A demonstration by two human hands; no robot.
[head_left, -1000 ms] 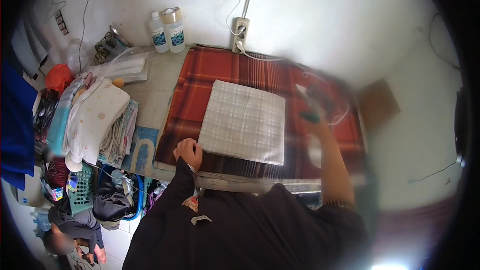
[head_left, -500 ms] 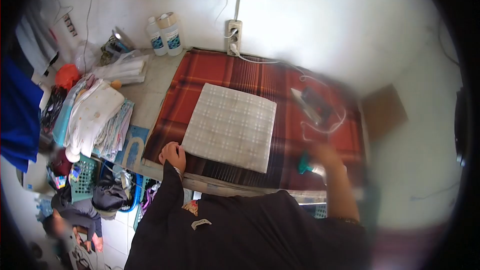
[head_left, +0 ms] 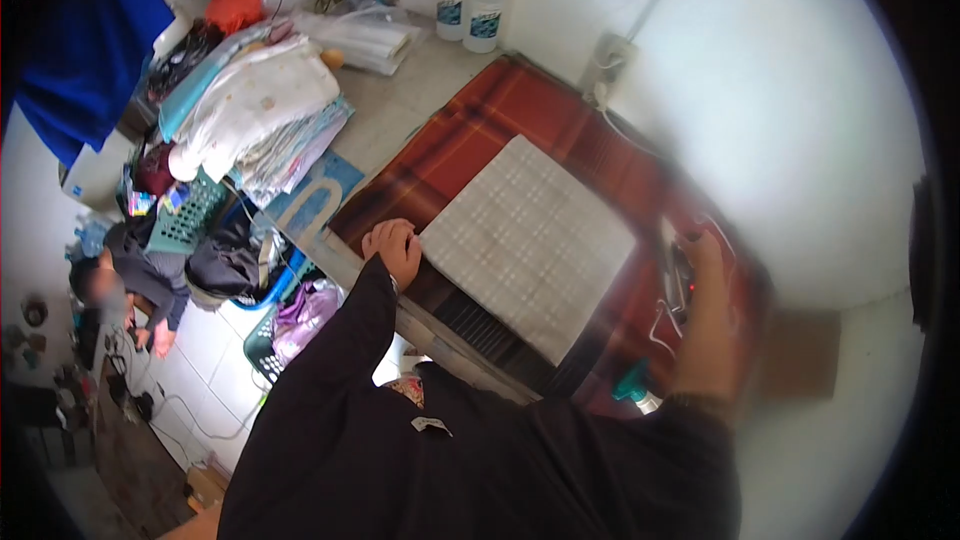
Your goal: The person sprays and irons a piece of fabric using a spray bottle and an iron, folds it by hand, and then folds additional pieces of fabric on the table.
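Note:
A pale checked square of folded cloth (head_left: 530, 240) lies flat on a red and dark plaid cover (head_left: 460, 145). My left hand (head_left: 395, 250) rests at its left corner, fingers loosely bent on the surface and gripping nothing visible. Over on the right side of the cover, my right hand (head_left: 703, 248) is closed around the handle of an iron (head_left: 675, 275), which shows a small red light. The iron's white cord loops beside it. Below the iron, a spray bottle with a green head (head_left: 632, 385) is partly hidden by my right arm.
Folded fabrics (head_left: 265, 105) are piled at the left, near two white bottles (head_left: 485, 20) at the back. A wall socket (head_left: 608, 60) holds the plugs. Baskets (head_left: 190, 215) and bags stand on the floor, where another person (head_left: 145, 270) sits. A brown board (head_left: 800, 355) is at the right.
My right hand has gone from beside the spray bottle to the iron and taken hold of it. My left hand stays at the cloth's corner. The view has turned.

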